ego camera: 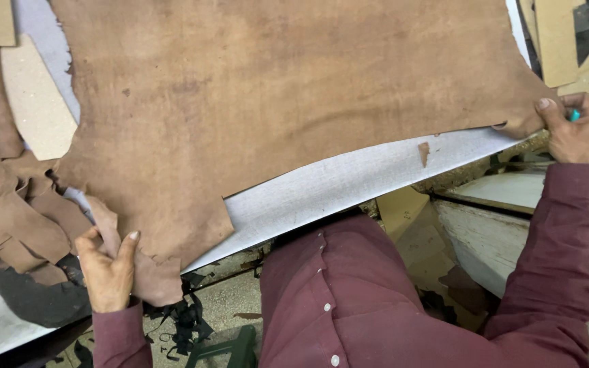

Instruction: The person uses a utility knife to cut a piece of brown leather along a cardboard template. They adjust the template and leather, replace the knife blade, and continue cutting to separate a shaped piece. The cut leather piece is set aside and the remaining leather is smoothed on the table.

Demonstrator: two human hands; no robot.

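We grip one brown leather hide (pixel 274 102) at two edges: left hand (pixel 107 269) fingers clamped on it, right hand (pixel 574 129) pinching hide and one teal tool (pixel 573 115).

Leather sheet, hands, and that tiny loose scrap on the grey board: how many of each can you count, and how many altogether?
Big brown leather sheet: 1
Hands gripping its edges: 2, the left hand and the right hand
Small brown scrap lying alone on the grey board: 1
Grey board: 1
Total: 5
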